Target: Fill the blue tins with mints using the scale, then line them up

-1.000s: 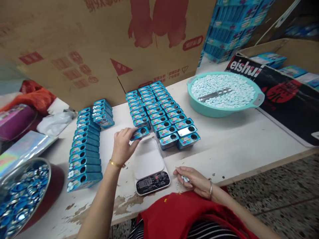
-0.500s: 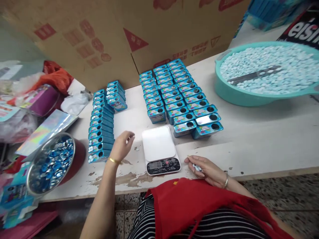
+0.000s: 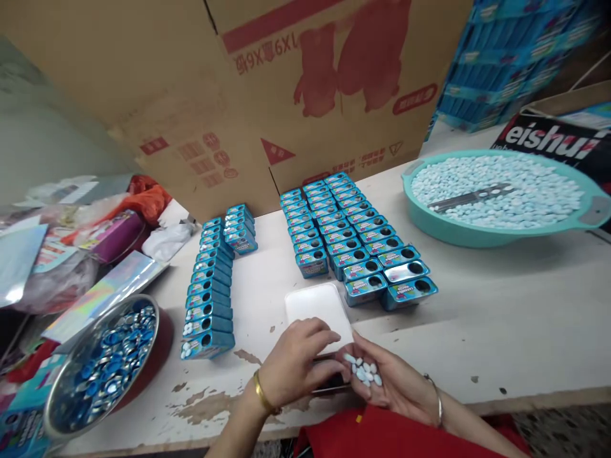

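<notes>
My right hand (image 3: 389,375) is cupped palm up at the table's front edge, holding a small heap of pale blue and white candies (image 3: 365,370). Reaching across from the left, my left hand (image 3: 303,356) has its thumb at the edge of that palm and its other fingers apart above it. I see nothing held in it. Beneath the hands is a white kitchen scale (image 3: 315,302), its display mostly covered by them. Behind the scale stand rows of blue tins (image 3: 351,254) with dark round openings.
More blue tins (image 3: 210,292), some with candies on top, line the left. A metal bowl (image 3: 155,312) of blue and silver caps sits front left. On the right, a turquoise basin (image 3: 458,232) of candies contains a flat metal strip (image 3: 472,197). A cardboard box (image 3: 191,95) stands behind.
My left hand has moved right, from beside the scale to my right palm. My right hand has turned up and opened, showing the candies. The view has tilted upward.
</notes>
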`<state>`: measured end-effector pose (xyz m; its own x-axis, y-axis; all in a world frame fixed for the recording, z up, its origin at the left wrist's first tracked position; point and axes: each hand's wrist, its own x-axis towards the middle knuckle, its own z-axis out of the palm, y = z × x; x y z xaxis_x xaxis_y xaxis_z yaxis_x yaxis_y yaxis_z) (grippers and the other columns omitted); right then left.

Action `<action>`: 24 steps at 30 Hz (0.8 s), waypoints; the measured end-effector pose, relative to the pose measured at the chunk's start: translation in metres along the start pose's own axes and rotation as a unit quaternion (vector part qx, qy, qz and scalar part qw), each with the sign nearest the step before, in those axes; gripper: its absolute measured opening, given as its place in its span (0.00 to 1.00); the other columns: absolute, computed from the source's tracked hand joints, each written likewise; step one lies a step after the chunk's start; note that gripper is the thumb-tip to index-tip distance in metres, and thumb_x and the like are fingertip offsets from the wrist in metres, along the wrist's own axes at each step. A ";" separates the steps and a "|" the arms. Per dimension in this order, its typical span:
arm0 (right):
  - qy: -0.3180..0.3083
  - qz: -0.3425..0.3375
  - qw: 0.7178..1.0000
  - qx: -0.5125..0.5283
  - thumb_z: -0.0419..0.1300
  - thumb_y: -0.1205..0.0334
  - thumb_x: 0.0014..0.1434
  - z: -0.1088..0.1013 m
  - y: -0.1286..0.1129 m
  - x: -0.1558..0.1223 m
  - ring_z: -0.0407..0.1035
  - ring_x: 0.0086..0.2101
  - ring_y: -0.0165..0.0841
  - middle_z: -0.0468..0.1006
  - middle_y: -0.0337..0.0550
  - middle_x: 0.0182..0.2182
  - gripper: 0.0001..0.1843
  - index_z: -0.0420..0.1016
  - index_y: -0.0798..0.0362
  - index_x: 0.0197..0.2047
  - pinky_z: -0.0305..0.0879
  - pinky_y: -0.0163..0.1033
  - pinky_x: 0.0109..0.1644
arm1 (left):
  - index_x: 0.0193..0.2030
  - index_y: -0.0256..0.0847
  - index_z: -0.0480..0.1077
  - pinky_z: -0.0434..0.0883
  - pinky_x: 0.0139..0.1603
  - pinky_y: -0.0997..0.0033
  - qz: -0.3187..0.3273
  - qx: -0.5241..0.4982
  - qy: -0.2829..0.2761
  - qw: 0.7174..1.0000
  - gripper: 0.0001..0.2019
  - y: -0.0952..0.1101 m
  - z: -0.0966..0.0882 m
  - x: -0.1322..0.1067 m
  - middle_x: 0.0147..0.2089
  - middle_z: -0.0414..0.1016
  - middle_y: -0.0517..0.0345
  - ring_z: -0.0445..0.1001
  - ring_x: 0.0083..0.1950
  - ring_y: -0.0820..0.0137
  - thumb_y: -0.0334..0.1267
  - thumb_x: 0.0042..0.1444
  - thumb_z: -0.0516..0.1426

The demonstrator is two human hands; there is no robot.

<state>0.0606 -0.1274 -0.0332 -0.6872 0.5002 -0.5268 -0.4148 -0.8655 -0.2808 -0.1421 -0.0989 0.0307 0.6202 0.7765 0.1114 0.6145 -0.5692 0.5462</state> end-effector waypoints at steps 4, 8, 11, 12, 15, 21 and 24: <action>0.006 -0.026 0.999 -0.023 0.67 0.49 0.49 0.001 0.001 0.003 0.51 0.14 0.16 0.69 0.35 0.22 0.18 0.73 0.56 0.32 0.33 0.27 0.15 | 0.45 0.42 0.69 0.69 0.47 0.67 -0.127 0.221 0.151 0.955 0.10 -0.070 -0.044 0.038 0.42 0.73 0.52 0.71 0.44 0.67 0.42 0.60 0.53; 0.073 -0.080 0.993 -0.051 0.69 0.49 0.46 -0.020 -0.002 -0.004 0.46 0.13 0.15 0.67 0.33 0.20 0.19 0.73 0.56 0.31 0.31 0.27 0.16 | 0.40 0.36 0.71 0.65 0.46 0.55 -0.244 0.309 0.208 0.895 0.10 -0.166 -0.097 0.072 0.45 0.69 0.42 0.66 0.48 0.55 0.39 0.54 0.58; 0.124 -0.116 0.984 -0.060 0.70 0.49 0.45 -0.037 -0.007 -0.009 0.46 0.13 0.14 0.67 0.33 0.21 0.20 0.73 0.56 0.33 0.31 0.28 0.17 | 0.33 0.35 0.72 0.63 0.46 0.54 -0.265 0.340 0.169 0.887 0.09 -0.195 -0.112 0.084 0.44 0.68 0.44 0.64 0.50 0.55 0.41 0.53 0.59; 0.141 -0.125 0.980 -0.064 0.70 0.49 0.44 -0.042 -0.008 -0.009 0.46 0.13 0.15 0.67 0.33 0.21 0.21 0.73 0.56 0.34 0.31 0.28 0.17 | 0.33 0.35 0.72 0.62 0.48 0.53 -0.260 0.348 0.151 0.888 0.11 -0.195 -0.114 0.085 0.45 0.68 0.46 0.64 0.51 0.55 0.42 0.56 0.57; 0.182 -0.141 0.970 -0.084 0.70 0.48 0.42 -0.051 -0.014 -0.007 0.48 0.14 0.16 0.68 0.34 0.22 0.26 0.73 0.57 0.38 0.32 0.28 0.17 | 0.35 0.33 0.72 0.59 0.53 0.51 -0.231 0.371 0.095 0.894 0.17 -0.181 -0.118 0.080 0.49 0.67 0.51 0.61 0.57 0.53 0.43 0.62 0.48; 0.203 -0.143 0.955 -0.160 0.66 0.51 0.49 -0.049 -0.023 0.014 0.50 0.12 0.19 0.70 0.33 0.20 0.27 0.71 0.57 0.49 0.33 0.29 0.16 | 0.35 0.36 0.69 0.66 0.42 0.61 -0.180 0.413 -0.006 0.893 0.12 -0.097 -0.107 0.047 0.47 0.70 0.50 0.71 0.43 0.61 0.42 0.62 0.50; 0.164 -0.136 0.958 -0.193 0.64 0.51 0.50 -0.049 -0.025 0.026 0.49 0.11 0.20 0.69 0.32 0.18 0.25 0.72 0.57 0.48 0.33 0.30 0.15 | 0.34 0.38 0.69 0.66 0.36 0.65 -0.120 0.413 -0.071 0.900 0.10 -0.038 -0.077 0.036 0.42 0.70 0.52 0.71 0.38 0.65 0.41 0.62 0.51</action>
<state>0.0823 -0.0939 -0.0791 -0.3341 0.7290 -0.5975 -0.2575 -0.6804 -0.6862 -0.1808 -0.0284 0.0780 0.4414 0.8949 -0.0663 0.8557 -0.4420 -0.2690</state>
